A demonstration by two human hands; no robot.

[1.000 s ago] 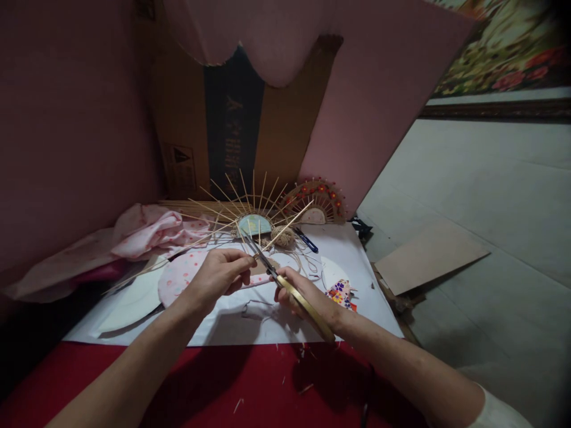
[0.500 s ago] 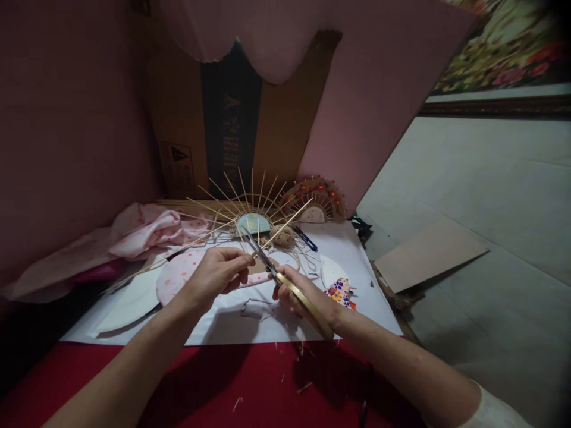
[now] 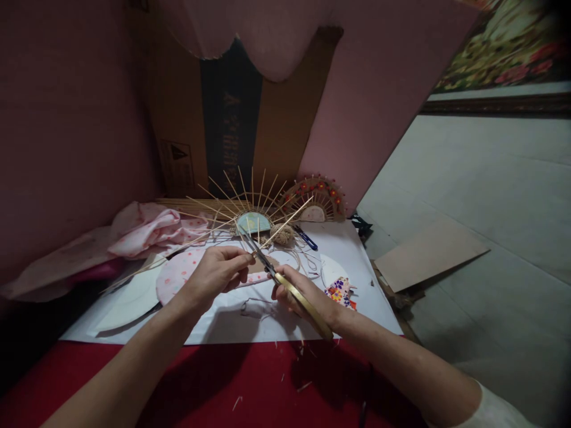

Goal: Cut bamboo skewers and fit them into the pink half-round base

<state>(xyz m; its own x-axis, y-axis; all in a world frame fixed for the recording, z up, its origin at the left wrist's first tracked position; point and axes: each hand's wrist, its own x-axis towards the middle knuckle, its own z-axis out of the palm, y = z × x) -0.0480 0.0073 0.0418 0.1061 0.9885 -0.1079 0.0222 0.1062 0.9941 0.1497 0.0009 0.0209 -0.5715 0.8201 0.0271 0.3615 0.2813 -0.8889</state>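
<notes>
Left hand [image 3: 218,276]: fingers pinching small thin piece [image 3: 254,255], type unclear. Right hand [image 3: 294,291]: fingers closed round gold-handled metal scissors [image 3: 285,282], over white-covered counter [image 3: 348,244]. Hands practically unchanged since earlier frame. Open strip between multicoloured floral fabric scrap [image 3: 340,292] and counter's right edge.

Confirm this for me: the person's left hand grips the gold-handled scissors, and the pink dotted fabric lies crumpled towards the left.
Wrong hand: the head view shows the right hand gripping the gold-handled scissors, not the left hand. The pink dotted fabric does lie crumpled towards the left.
</notes>
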